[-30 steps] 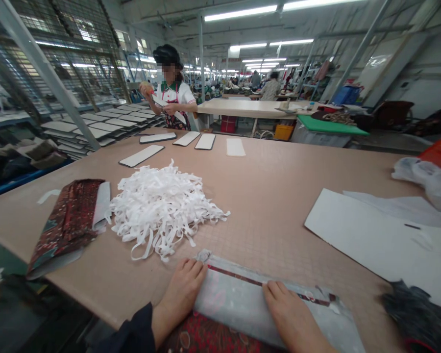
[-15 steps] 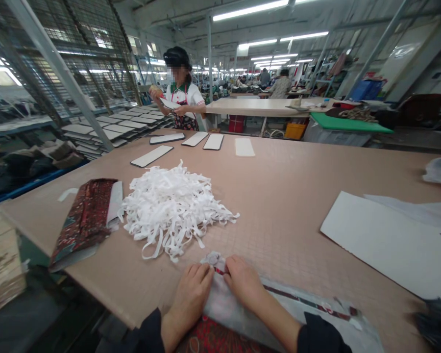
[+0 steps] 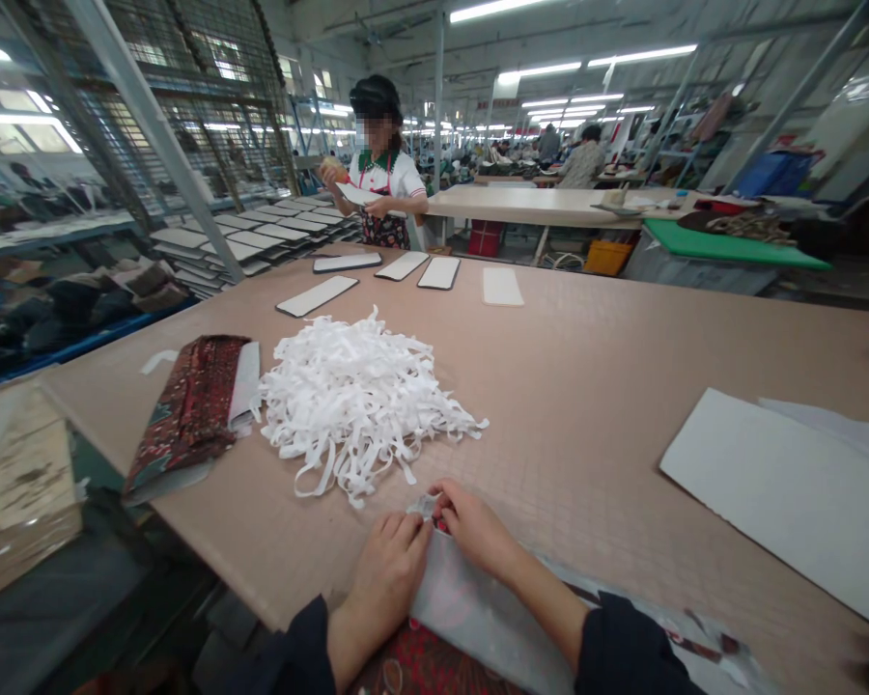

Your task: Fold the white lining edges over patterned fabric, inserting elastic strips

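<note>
Right in front of me lies a red patterned fabric with a greyish backing point(image 3: 470, 598), its far edge folded over. My left hand point(image 3: 387, 560) presses closed fingers on the fabric's upper left corner. Beside it, my right hand point(image 3: 474, 526) pinches the folded edge at the same corner, where a bit of red print shows between the hands. Just beyond them is a loose heap of white strips point(image 3: 366, 396).
A folded dark red patterned fabric point(image 3: 192, 410) lies left of the heap. White board sheets point(image 3: 782, 492) are at the right. Several pale panels with dark edges point(image 3: 317, 295) lie along the far edge. Across the table point(image 3: 572, 386), a co-worker point(image 3: 380, 183) holds a pale panel.
My right hand has lifted slightly and turned at the corner, and more of the backing is folded over. The view has shifted a little to the left.
</note>
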A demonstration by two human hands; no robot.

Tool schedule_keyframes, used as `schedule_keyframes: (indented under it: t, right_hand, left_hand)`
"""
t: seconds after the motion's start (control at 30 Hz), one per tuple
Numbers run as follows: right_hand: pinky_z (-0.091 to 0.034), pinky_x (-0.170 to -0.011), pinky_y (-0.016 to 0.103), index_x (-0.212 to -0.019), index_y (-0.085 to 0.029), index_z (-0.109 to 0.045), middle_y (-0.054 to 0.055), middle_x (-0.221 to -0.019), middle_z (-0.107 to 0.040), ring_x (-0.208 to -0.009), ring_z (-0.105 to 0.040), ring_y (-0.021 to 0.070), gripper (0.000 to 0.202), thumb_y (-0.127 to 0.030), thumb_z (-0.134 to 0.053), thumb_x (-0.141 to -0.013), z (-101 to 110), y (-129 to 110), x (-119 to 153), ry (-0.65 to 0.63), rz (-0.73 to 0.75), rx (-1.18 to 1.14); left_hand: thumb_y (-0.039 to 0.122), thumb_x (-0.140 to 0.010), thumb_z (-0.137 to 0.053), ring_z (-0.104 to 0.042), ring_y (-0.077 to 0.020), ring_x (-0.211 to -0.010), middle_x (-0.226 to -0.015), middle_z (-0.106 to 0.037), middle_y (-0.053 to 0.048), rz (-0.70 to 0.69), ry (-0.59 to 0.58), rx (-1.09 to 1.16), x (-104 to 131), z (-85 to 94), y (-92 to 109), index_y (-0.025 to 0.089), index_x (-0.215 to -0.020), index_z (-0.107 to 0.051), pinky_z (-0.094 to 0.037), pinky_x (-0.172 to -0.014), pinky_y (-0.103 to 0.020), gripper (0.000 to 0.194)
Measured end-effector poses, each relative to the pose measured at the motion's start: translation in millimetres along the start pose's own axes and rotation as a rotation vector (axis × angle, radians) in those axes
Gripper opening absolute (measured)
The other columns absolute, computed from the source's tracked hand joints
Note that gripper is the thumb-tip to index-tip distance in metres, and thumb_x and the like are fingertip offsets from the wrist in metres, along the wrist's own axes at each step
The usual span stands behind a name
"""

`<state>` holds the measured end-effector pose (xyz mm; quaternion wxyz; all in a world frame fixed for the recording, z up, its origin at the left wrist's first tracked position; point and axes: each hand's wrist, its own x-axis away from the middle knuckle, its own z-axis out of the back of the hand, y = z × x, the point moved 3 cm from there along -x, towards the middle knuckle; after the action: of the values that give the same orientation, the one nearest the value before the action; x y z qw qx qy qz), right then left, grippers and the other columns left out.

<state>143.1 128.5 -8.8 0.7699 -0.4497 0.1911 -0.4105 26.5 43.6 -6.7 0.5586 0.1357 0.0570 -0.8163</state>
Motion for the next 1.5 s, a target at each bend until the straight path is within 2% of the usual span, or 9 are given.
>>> schedule_keyframes:
  t: [0.2,0.33,0.5,0.7,0.83,1.0,1.17,1.27,1.5]
  right_hand:
    - [-0.042,-0.073,0.025,-0.095,-0.018,-0.052,0.004,-0.088,-0.060,-0.080,-0.056,0.0148,0.026,-0.007,-0.039,-0.075,-1.7,0.6,7.2,0.054,0.043,0.071]
    - [-0.040,-0.077,0.027,-0.093,-0.017,-0.052,0.007,-0.092,-0.059,-0.085,-0.054,0.0177,0.024,-0.007,-0.039,-0.076,-7.3,-0.3,16.8,0.060,0.030,0.241]
    - [-0.040,-0.077,0.030,-0.088,-0.017,-0.052,0.009,-0.090,-0.060,-0.086,-0.054,0.0203,0.020,-0.009,-0.037,-0.079,-11.3,-5.5,19.1,0.052,-0.011,0.372]
    - [-0.041,-0.066,0.024,-0.089,-0.020,-0.049,0.002,-0.077,-0.060,-0.073,-0.057,0.0161,0.015,-0.013,-0.042,-0.078,-5.5,-1.5,16.5,0.043,-0.054,0.127]
    - [-0.041,-0.062,0.024,-0.096,-0.019,-0.047,0.000,-0.069,-0.060,-0.065,-0.057,0.0144,0.019,-0.015,-0.035,-0.082,-3.4,5.1,9.3,0.040,-0.112,-0.036]
    - [-0.043,-0.069,0.024,-0.094,-0.019,-0.053,0.003,-0.084,-0.062,-0.076,-0.058,0.0145,0.025,-0.009,-0.038,-0.076,-7.1,1.3,-0.4,-0.018,0.001,-0.059]
    - [-0.041,-0.075,0.026,-0.081,-0.018,-0.056,0.003,-0.084,-0.060,-0.081,-0.054,0.0159,0.023,-0.005,-0.039,-0.075,-6.4,0.7,-4.9,-0.015,0.140,0.176]
    - [-0.040,-0.075,0.025,-0.078,-0.017,-0.057,0.004,-0.082,-0.058,-0.080,-0.052,0.0155,0.021,-0.005,-0.041,-0.076,-6.6,4.7,-8.6,-0.046,0.203,0.240]
    - [-0.040,-0.075,0.025,-0.077,-0.017,-0.058,0.005,-0.084,-0.057,-0.082,-0.053,0.0159,0.017,-0.009,-0.043,-0.080,-5.9,7.0,-17.1,-0.101,0.153,0.352]
  left_hand:
    - [0.013,-0.083,-0.045,-0.048,-0.0206,-0.087,-0.097,-0.056,-0.007,0.040,-0.051,-0.015,-2.5,-0.7,1.5,0.016,-0.106,-0.053,-0.040,-0.078,-0.036,0.024]
    - [0.014,-0.083,-0.048,-0.048,-0.0205,-0.085,-0.092,-0.056,-0.005,0.006,-0.105,-0.072,-8.1,-2.7,3.2,0.015,-0.100,-0.055,-0.038,-0.080,-0.037,0.018]
    - [0.015,-0.083,-0.049,-0.049,-0.0199,-0.082,-0.086,-0.056,-0.004,-0.037,-0.062,-0.060,-11.0,-3.5,-0.5,0.016,-0.093,-0.056,-0.039,-0.079,-0.037,0.013]
    - [0.012,-0.083,-0.046,-0.050,-0.0198,-0.087,-0.095,-0.057,-0.006,0.073,0.079,0.112,-3.0,4.2,-2.5,0.017,-0.106,-0.054,-0.041,-0.080,-0.037,0.025]
    - [0.012,-0.084,-0.044,-0.051,-0.0206,-0.086,-0.093,-0.057,-0.007,0.092,0.139,0.167,-0.2,5.9,-1.2,0.017,-0.103,-0.055,-0.043,-0.077,-0.037,0.022]
    - [0.012,-0.084,-0.044,-0.051,-0.0207,-0.084,-0.095,-0.058,-0.007,0.091,0.101,0.132,-0.4,2.8,-1.5,0.017,-0.106,-0.054,-0.044,-0.075,-0.037,0.025]
    - [0.012,-0.083,-0.046,-0.051,-0.0209,-0.084,-0.094,-0.058,-0.007,0.124,0.021,0.099,-3.2,0.5,-0.6,0.017,-0.101,-0.056,-0.045,-0.074,-0.037,0.022]
    - [0.012,-0.083,-0.047,-0.050,-0.0205,-0.084,-0.093,-0.057,-0.006,0.126,-0.034,0.069,-5.2,0.3,1.0,0.017,-0.100,-0.056,-0.045,-0.075,-0.037,0.021]
    - [0.012,-0.084,-0.045,-0.049,-0.0197,-0.085,-0.094,-0.056,-0.006,0.076,-0.121,-0.048,-7.7,0.2,3.0,0.015,-0.103,-0.055,-0.042,-0.079,-0.037,0.021]
